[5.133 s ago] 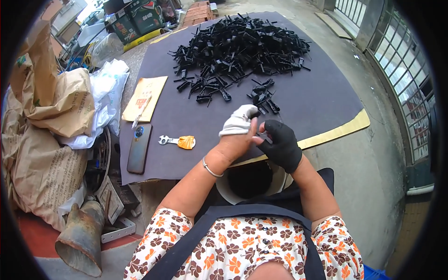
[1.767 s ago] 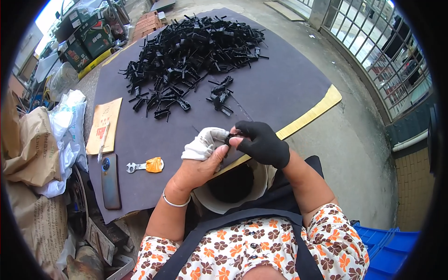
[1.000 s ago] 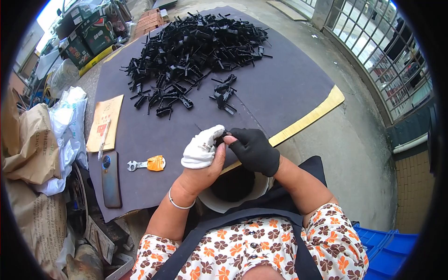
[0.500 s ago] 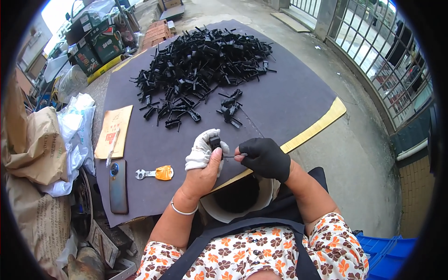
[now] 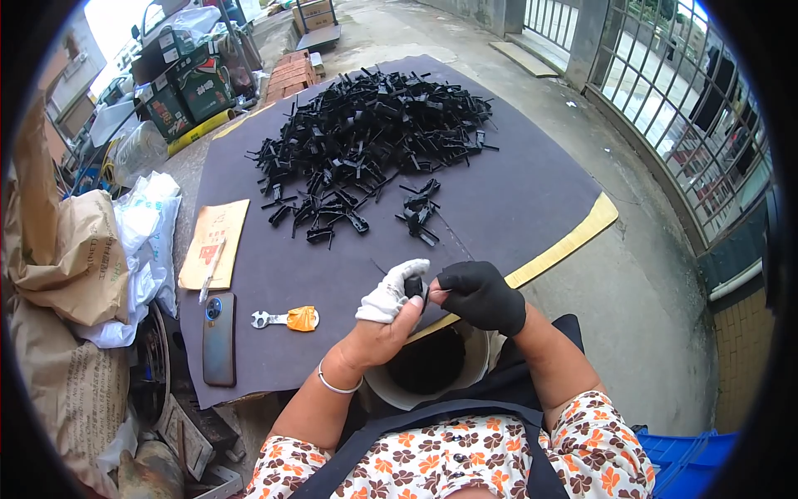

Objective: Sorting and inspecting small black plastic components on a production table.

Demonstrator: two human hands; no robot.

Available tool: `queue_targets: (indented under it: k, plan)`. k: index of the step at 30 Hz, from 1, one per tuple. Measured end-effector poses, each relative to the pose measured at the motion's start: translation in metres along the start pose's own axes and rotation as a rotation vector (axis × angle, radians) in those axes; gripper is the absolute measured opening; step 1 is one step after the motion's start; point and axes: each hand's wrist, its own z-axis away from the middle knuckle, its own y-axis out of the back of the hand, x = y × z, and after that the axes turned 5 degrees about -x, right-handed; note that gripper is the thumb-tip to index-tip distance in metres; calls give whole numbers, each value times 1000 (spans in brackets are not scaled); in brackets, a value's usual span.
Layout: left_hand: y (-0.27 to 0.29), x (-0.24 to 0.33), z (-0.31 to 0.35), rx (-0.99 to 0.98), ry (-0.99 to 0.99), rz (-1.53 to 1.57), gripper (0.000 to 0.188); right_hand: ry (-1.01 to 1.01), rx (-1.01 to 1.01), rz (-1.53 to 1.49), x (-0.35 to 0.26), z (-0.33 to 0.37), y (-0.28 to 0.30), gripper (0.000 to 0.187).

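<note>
My left hand [image 5: 389, 306], in a white glove with the thumb bare, is closed around a small black plastic part [image 5: 413, 286]. A thin dark strand sticks out past its far side. Close beside it on the right, my right hand [image 5: 484, 299] wears a black glove with bare fingertips. Its thumb and forefinger are pinched together at the part's edge; what they grip is too small to make out. Both hands are above the table's near edge. Farther off lie a large pile of black plastic parts [image 5: 374, 125] and a small separate cluster [image 5: 420, 212].
The dark-topped table [image 5: 532, 191] carries an orange-brown paper envelope [image 5: 212, 245], a white pen [image 5: 213, 270], a phone [image 5: 219, 339] and a metal wrench [image 5: 268, 319] with orange wrapping. Below the near edge stands a pale bucket [image 5: 476, 358] with dark contents. Paper sacks [image 5: 71, 258] crowd the left.
Both hands have shifted a little right and nearer to me in the picture. The right fingertips have come closer to the black part, and the thin piece that showed between the hands is now mostly hidden.
</note>
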Motion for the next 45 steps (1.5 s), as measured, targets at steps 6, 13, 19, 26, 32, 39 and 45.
queue_targets:
  k: [6,13,19,26,32,39,45]
  plan:
    - [1,-2,3,-15,-29,-28,26,-288,-150,-41,-23,-5,2,9]
    - [-4,0,1,62,-150,-317,23,-172,-129,104,-17,-7,-14,17]
    - [1,2,11,61,-192,-381,26,-265,-293,-24,-16,-14,-5,19]
    - [12,23,11,-207,-154,-661,32,-329,115,693,23,-32,6,24]
    - [17,5,6,104,-273,-720,17,-333,115,763,33,-33,-2,15]
    - [6,21,7,-303,-251,-473,23,-21,209,425,23,-8,6,13]
    - [18,1,2,209,126,209,27,39,308,-3,1,1,1,12]
